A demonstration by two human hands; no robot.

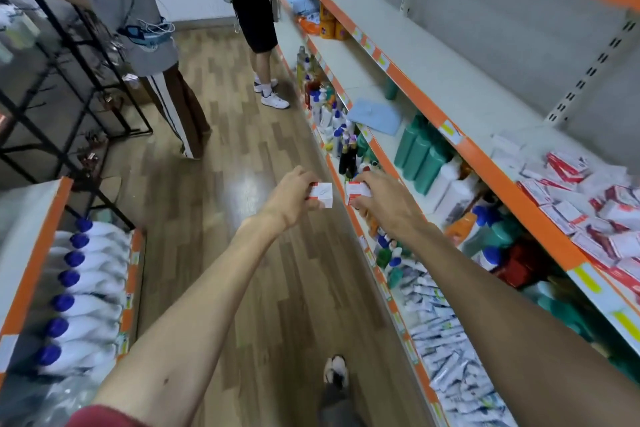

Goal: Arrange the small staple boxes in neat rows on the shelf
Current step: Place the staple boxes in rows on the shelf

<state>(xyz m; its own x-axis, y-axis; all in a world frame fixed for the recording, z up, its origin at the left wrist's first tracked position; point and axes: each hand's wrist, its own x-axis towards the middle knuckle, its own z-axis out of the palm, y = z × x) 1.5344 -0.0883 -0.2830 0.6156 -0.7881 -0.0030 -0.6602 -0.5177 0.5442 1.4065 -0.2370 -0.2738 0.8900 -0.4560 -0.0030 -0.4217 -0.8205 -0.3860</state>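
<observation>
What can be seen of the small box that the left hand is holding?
It is a small white cardboard box with a red band along its left end, seemingly closed and undamaged. A faint grey drawing marks its white face; the print is too blurred to read. The left hand holds its red end in a finger grip. It hangs slightly tilted above the brown wooden floor, close to the similar box in the right hand, but apart from it.

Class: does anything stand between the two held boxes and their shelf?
Nothing visible. The left hand and right hand each hold a small white-and-red cardboard box over the aisle, with open air up to the white orange-edged shelf bearing the jumbled box heap.
</observation>
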